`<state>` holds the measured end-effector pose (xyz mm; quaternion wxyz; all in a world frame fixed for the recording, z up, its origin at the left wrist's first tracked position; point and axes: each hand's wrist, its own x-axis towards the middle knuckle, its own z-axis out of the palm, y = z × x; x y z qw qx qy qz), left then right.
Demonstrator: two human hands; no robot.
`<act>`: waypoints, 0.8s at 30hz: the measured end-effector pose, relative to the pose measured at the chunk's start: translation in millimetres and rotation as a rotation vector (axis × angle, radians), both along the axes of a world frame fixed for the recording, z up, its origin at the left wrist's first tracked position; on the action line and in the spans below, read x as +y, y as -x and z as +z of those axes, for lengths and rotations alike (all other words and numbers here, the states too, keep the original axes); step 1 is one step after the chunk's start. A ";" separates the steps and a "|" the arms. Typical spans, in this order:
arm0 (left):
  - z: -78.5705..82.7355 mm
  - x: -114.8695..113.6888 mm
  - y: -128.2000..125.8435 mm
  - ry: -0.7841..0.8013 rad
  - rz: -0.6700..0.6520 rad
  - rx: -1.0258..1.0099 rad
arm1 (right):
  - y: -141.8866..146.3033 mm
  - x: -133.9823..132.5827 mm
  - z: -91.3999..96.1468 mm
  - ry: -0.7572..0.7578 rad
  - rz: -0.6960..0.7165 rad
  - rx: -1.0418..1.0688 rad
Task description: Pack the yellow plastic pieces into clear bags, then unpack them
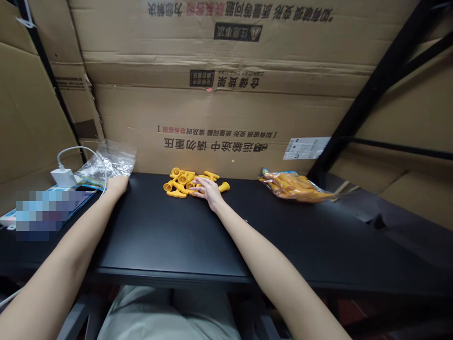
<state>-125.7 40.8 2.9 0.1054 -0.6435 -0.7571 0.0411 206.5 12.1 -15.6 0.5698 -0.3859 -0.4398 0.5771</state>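
A pile of yellow plastic pieces (178,188), some with round hollow ends and some with T-shaped handles, lies at the back of the black table. My right hand (208,191) rests over the right part of this pile, fingers stretched out and touching the pieces, covering some of them. At the back left, my left hand (118,184) is closed at the lower edge of a crumpled clear plastic bag (109,158). Its fingertips are mostly hidden. No yellow pieces show inside that bag.
A filled bag of orange-yellow pieces (295,186) lies at the back right. On the left are a white charger (63,177) with its cable, a power strip (9,219) and a blurred-out phone (53,215). Cardboard (219,108) walls the back; a black post (354,104) slants at right.
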 end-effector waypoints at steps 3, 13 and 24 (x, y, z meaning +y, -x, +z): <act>4.1 -0.4 -2.4 0.009 0.066 -0.051 | -0.4 0.6 -0.6 -0.006 0.001 -0.006; 4.9 9.6 -13.5 -0.024 0.181 -0.210 | -7.6 1.8 18.4 -0.030 -0.111 0.114; -0.6 11.4 -5.8 -0.050 0.070 -0.203 | -153.4 17.8 32.1 0.114 -0.754 0.467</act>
